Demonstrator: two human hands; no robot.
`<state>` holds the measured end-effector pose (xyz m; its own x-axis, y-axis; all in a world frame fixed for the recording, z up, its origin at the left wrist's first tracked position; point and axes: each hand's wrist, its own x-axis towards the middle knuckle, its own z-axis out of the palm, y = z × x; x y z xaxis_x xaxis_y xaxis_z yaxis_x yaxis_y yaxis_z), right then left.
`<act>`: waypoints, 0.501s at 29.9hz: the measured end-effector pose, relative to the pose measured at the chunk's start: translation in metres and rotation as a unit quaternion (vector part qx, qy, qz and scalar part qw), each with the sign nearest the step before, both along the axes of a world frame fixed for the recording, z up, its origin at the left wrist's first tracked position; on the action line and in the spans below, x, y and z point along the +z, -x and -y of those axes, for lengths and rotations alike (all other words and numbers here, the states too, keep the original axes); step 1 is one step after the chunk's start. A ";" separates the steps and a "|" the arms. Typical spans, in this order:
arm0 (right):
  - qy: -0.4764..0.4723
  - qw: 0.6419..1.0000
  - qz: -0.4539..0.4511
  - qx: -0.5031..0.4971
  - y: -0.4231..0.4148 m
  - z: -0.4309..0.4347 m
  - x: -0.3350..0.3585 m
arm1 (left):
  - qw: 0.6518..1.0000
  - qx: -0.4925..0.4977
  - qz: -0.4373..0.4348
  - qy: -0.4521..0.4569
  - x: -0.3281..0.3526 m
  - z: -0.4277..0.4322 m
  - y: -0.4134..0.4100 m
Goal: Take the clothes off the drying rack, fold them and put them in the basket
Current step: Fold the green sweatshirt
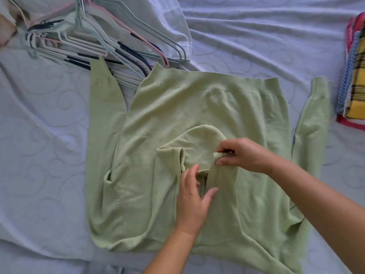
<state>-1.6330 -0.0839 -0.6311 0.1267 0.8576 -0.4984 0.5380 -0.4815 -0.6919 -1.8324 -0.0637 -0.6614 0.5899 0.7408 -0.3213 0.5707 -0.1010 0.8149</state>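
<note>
While the pale green knit sweater [187, 115] lies flat on the swirl-quilted bed [49, 135], ribbed hem far side, the right hand [243, 155] pinches its rolled collar [197, 147] — the left hand [191, 200] rests beside it, fingers loosely spread. Slim hangers [98, 42] heaped top left; folded plaid stack [353, 86] far right.

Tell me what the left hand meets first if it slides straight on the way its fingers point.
Probably the hood of the green sweater, folded down just beyond the fingertips of the left hand; the right hand pinching its edge sits slightly aside.
</note>
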 end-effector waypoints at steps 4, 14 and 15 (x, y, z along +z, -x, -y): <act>-0.008 0.999 -0.002 0.037 0.004 -0.002 -0.001 | 0.994 -0.097 -0.053 -0.006 0.004 -0.017 -0.023; 0.022 0.995 -0.036 0.094 -0.004 0.004 0.017 | 0.983 -0.111 -0.083 0.117 0.003 -0.018 -0.015; 0.027 0.994 -0.041 0.094 -0.005 0.003 0.016 | 0.984 -0.106 -0.065 0.129 0.000 -0.020 -0.014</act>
